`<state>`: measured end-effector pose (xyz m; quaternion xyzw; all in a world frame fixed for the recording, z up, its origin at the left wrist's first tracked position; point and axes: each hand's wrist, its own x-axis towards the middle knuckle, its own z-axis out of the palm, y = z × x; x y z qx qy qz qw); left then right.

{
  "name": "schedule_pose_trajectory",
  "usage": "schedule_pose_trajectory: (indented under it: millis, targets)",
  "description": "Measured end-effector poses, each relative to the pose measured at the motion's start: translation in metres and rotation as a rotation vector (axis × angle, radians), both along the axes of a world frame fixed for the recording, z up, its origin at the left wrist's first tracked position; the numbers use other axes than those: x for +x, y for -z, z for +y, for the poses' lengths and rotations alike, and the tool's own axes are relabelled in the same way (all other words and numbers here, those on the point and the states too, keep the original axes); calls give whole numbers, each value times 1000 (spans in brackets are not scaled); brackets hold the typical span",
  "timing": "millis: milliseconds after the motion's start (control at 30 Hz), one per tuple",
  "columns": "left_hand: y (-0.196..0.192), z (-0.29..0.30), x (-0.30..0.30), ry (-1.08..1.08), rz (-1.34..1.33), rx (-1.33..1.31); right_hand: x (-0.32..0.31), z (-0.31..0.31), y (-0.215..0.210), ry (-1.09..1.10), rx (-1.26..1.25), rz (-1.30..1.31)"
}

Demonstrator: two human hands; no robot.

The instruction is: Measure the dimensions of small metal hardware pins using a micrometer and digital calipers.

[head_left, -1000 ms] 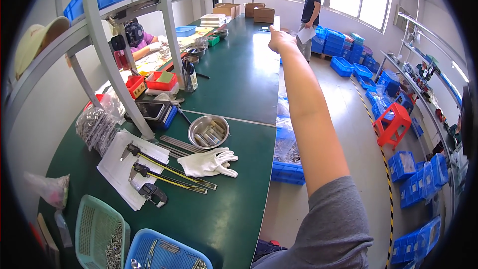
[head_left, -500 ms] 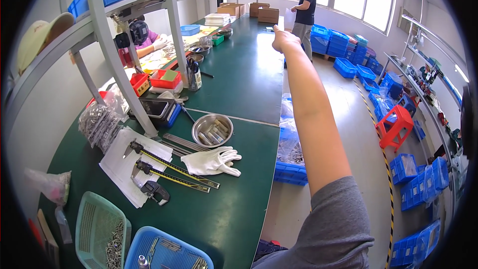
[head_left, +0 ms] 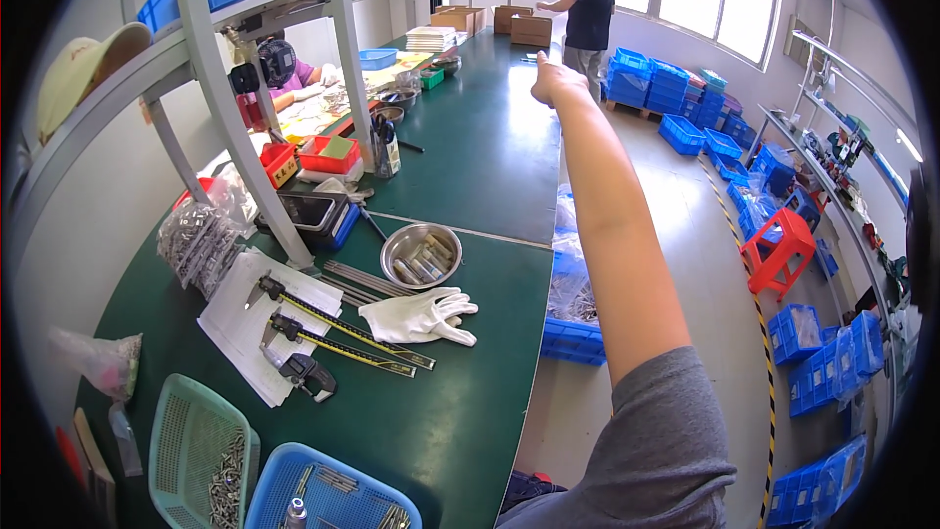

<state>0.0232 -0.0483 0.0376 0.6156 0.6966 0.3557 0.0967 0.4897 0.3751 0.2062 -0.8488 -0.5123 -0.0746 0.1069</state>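
Observation:
My right hand (head_left: 556, 83) reaches far forward at the end of a straight bare arm, over the right edge of the green worktable (head_left: 470, 157). One finger is stretched out toward the far end of the room; the others look folded, and nothing shows in the hand. My left hand is out of view. On the near table lie two digital calipers (head_left: 343, 325), a micrometer (head_left: 307, 374), paper sheets (head_left: 235, 318), a white glove (head_left: 416, 316) and several metal rods (head_left: 357, 279). Beside them a steel bowl (head_left: 453, 253) holds small cylindrical parts.
Green (head_left: 176, 431) and blue baskets (head_left: 392, 490) of metal parts stand nearest. A shelf post (head_left: 235, 108) rises on the left. Another person (head_left: 590, 5) stands at the far end; a gloved worker (head_left: 318, 78) sits behind the shelf. Blue crates (head_left: 681, 132) and a red stool (head_left: 780, 253) are right.
The far person has turned toward the table and extends an arm over it near the cardboard boxes. My arm keeps its pointing pose; the view shifts slightly.

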Motion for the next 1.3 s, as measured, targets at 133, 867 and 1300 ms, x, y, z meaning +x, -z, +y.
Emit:
schedule_pose_trajectory:
  millis: [133, 867, 1300]
  targets:
    - [2, -1, 0, -6, -32, 25, -4, 4, 5, -2, 59, -13]
    - [20, 21, -5, -365, -417, 125, -392, -292, 181, -1929, -311, 1261]
    - [-52, -57, -63, -394, -466, 120, -388, -279, 161, -1368, -844, 2076]
